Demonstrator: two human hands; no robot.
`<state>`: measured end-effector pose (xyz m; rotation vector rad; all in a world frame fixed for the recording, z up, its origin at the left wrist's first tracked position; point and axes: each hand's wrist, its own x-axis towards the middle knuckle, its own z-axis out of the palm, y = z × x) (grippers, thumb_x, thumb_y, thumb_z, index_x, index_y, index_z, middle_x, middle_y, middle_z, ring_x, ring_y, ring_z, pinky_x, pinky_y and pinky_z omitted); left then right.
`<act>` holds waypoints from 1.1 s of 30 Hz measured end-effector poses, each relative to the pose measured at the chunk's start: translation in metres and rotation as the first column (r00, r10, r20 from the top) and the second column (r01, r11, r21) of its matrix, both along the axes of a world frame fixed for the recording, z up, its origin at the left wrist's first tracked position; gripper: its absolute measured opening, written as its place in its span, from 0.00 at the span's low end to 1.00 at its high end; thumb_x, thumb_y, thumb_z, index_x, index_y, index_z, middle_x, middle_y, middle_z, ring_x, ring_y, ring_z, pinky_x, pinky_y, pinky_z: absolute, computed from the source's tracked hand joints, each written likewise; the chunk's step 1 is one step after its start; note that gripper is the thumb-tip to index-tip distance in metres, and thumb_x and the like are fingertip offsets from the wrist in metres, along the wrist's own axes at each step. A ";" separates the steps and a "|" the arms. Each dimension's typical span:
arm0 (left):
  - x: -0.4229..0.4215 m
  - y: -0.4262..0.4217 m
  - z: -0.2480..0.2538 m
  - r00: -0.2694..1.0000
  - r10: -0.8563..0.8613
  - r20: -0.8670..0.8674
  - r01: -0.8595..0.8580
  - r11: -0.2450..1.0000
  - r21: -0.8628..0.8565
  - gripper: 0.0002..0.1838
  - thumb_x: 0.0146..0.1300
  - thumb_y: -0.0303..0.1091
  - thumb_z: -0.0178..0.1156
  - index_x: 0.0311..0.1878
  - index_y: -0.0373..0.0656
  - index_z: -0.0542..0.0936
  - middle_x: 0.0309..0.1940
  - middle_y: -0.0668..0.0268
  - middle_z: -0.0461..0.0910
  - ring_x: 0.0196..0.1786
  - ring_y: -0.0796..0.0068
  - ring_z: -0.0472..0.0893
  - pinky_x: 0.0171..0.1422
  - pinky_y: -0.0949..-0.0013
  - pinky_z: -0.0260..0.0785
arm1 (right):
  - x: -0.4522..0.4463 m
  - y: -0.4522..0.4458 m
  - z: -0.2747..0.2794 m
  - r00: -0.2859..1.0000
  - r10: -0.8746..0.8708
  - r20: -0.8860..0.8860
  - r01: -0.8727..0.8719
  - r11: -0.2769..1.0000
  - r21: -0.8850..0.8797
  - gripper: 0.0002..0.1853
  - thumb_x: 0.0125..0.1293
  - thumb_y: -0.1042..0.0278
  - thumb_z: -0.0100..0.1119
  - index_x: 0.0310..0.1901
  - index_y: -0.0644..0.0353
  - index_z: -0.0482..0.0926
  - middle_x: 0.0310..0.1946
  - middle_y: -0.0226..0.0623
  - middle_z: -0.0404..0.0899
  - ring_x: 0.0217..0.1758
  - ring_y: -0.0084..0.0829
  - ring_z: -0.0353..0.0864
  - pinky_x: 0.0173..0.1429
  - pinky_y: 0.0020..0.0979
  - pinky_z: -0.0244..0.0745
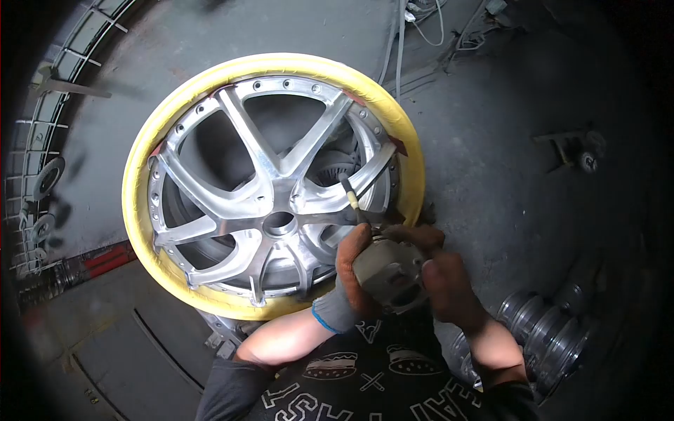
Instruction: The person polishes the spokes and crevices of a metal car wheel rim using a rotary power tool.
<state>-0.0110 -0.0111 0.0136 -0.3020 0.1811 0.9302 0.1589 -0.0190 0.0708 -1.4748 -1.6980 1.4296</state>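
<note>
A silver multi-spoke wheel (pixel 279 184) lies face up, its outer rim wrapped in yellow covering (pixel 137 231). Over its lower right part is a hand-held power tool (pixel 385 272) with a thin shaft and a narrow tip (pixel 350 194) near a spoke. My left hand (pixel 351 277), in a grey and orange glove, is closed round the tool's left side. On the right side of the tool, my right hand (pixel 444 284) is wrapped round its body. Whether the tip touches the metal cannot be made out.
Stacked shiny metal rims (pixel 544 333) stand at the lower right. A wire rack (pixel 42 140) holding discs and a hammer (pixel 74 87) lines the left. Cables (pixel 425 17) run at the top, and a metal tool (pixel 567 149) lies at the right.
</note>
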 end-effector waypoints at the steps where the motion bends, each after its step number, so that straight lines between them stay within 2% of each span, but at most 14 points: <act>1: -0.006 -0.002 0.002 1.000 -0.005 0.019 0.005 1.000 0.010 0.30 0.73 0.59 0.49 0.56 0.38 0.76 0.51 0.56 0.80 0.53 0.64 0.81 0.58 0.60 0.74 | -0.009 0.000 0.005 0.998 -0.024 -0.061 0.021 0.999 -0.039 0.25 0.71 0.64 0.45 0.68 0.54 0.73 0.56 0.55 0.78 0.59 0.55 0.81 0.65 0.46 0.74; 4: -0.025 -0.014 -0.014 0.997 -0.051 -0.062 0.048 0.997 -0.056 0.33 0.74 0.61 0.43 0.59 0.37 0.76 0.55 0.54 0.80 0.57 0.63 0.80 0.63 0.60 0.72 | -0.028 -0.008 -0.005 0.996 -0.044 -0.072 0.051 0.994 0.096 0.24 0.71 0.64 0.45 0.67 0.57 0.73 0.57 0.56 0.78 0.61 0.54 0.80 0.66 0.46 0.73; 6: -0.038 -0.017 -0.032 0.979 -0.054 -0.199 0.091 0.979 0.180 0.38 0.75 0.63 0.38 0.63 0.35 0.75 0.61 0.51 0.79 0.62 0.62 0.78 0.69 0.61 0.68 | -0.039 -0.012 -0.005 0.996 -0.063 -0.060 0.067 0.996 0.067 0.24 0.71 0.63 0.45 0.67 0.58 0.73 0.57 0.55 0.78 0.61 0.54 0.80 0.67 0.46 0.72; 9: -0.049 -0.005 -0.014 0.972 -0.120 -0.204 0.184 0.925 0.333 0.41 0.75 0.63 0.34 0.65 0.32 0.75 0.64 0.48 0.77 0.64 0.60 0.77 0.72 0.62 0.65 | -0.049 -0.015 -0.009 0.996 -0.066 -0.058 0.070 0.995 0.070 0.24 0.73 0.60 0.45 0.66 0.61 0.72 0.58 0.55 0.78 0.61 0.55 0.79 0.68 0.47 0.72; 10: -0.050 -0.001 -0.005 0.971 -0.122 -0.205 0.186 0.925 0.332 0.41 0.75 0.63 0.34 0.65 0.32 0.75 0.64 0.48 0.77 0.64 0.60 0.77 0.72 0.62 0.65 | -0.049 -0.015 -0.010 0.997 -0.052 -0.063 0.059 0.993 0.105 0.24 0.74 0.58 0.45 0.66 0.62 0.72 0.58 0.55 0.78 0.62 0.56 0.79 0.68 0.47 0.72; 11: -0.050 0.003 0.003 0.992 -0.107 -0.065 0.122 0.944 0.308 0.41 0.74 0.63 0.37 0.63 0.31 0.76 0.64 0.47 0.77 0.65 0.60 0.77 0.71 0.62 0.66 | -0.048 -0.016 -0.010 0.996 -0.057 -0.063 0.063 0.993 0.105 0.24 0.74 0.58 0.45 0.66 0.62 0.72 0.58 0.55 0.78 0.62 0.56 0.79 0.68 0.47 0.72; 13: -0.045 0.006 0.009 0.994 -0.087 0.073 0.064 0.959 0.277 0.41 0.73 0.63 0.40 0.62 0.29 0.77 0.64 0.46 0.77 0.65 0.60 0.77 0.70 0.62 0.67 | -0.043 -0.017 -0.009 0.992 -0.078 -0.096 0.075 0.997 -0.036 0.26 0.76 0.54 0.43 0.67 0.62 0.72 0.58 0.55 0.78 0.63 0.56 0.78 0.69 0.46 0.70; 16: -0.027 0.002 -0.001 0.989 -0.118 -0.085 0.107 0.987 -0.117 0.36 0.68 0.67 0.48 0.55 0.40 0.80 0.49 0.53 0.84 0.50 0.59 0.84 0.58 0.57 0.77 | -0.031 -0.006 -0.002 0.982 -0.103 -0.157 0.107 0.994 0.015 0.29 0.77 0.48 0.40 0.68 0.63 0.71 0.59 0.55 0.77 0.64 0.54 0.78 0.69 0.44 0.70; 19: 0.000 0.010 -0.018 1.000 -0.014 -0.006 0.015 0.992 0.128 0.34 0.68 0.66 0.51 0.53 0.40 0.81 0.46 0.54 0.85 0.48 0.59 0.85 0.55 0.56 0.77 | 0.001 0.014 -0.002 0.989 -0.010 -0.145 0.024 0.995 0.096 0.32 0.76 0.44 0.38 0.68 0.62 0.71 0.59 0.55 0.76 0.63 0.52 0.78 0.68 0.43 0.71; 25: 0.056 0.052 0.035 0.927 -0.050 -0.371 0.065 0.998 0.028 0.31 0.69 0.63 0.52 0.51 0.41 0.81 0.45 0.54 0.85 0.47 0.61 0.85 0.55 0.57 0.77 | 0.052 0.050 0.001 0.983 0.033 -0.179 -0.023 0.998 0.055 0.31 0.76 0.47 0.36 0.66 0.64 0.73 0.59 0.53 0.77 0.63 0.50 0.78 0.67 0.42 0.70; 28: 0.069 0.061 0.022 0.976 -0.009 -0.217 0.012 1.000 0.011 0.31 0.70 0.61 0.52 0.51 0.38 0.81 0.48 0.53 0.85 0.48 0.62 0.85 0.55 0.58 0.78 | 0.062 0.063 0.000 0.981 0.015 -0.191 -0.017 1.000 -0.007 0.29 0.76 0.51 0.37 0.64 0.66 0.74 0.59 0.54 0.78 0.64 0.49 0.78 0.67 0.42 0.70; 30: 0.074 0.069 0.017 0.926 0.011 -0.378 0.077 0.973 0.217 0.32 0.70 0.60 0.52 0.53 0.35 0.80 0.51 0.51 0.84 0.50 0.62 0.85 0.56 0.57 0.77 | 0.066 0.070 -0.001 0.978 -0.001 -0.210 -0.009 0.999 -0.046 0.27 0.76 0.55 0.37 0.63 0.67 0.75 0.59 0.54 0.78 0.65 0.49 0.78 0.67 0.42 0.70; 32: 0.082 0.066 0.007 0.924 0.056 -0.378 0.031 0.975 0.220 0.33 0.71 0.59 0.51 0.54 0.33 0.79 0.53 0.50 0.84 0.51 0.63 0.84 0.58 0.58 0.77 | 0.068 0.076 0.003 0.973 -0.007 -0.231 -0.009 0.998 -0.067 0.26 0.76 0.57 0.38 0.62 0.68 0.75 0.60 0.54 0.78 0.65 0.49 0.78 0.67 0.42 0.70; 33: 0.081 0.068 0.011 0.923 0.097 -0.371 -0.011 0.974 0.225 0.33 0.72 0.59 0.50 0.55 0.31 0.79 0.55 0.49 0.83 0.52 0.63 0.84 0.59 0.58 0.77 | 0.069 0.079 0.006 0.988 0.066 -0.141 -0.070 0.997 -0.024 0.31 0.76 0.50 0.35 0.64 0.70 0.72 0.60 0.53 0.78 0.64 0.43 0.78 0.68 0.39 0.70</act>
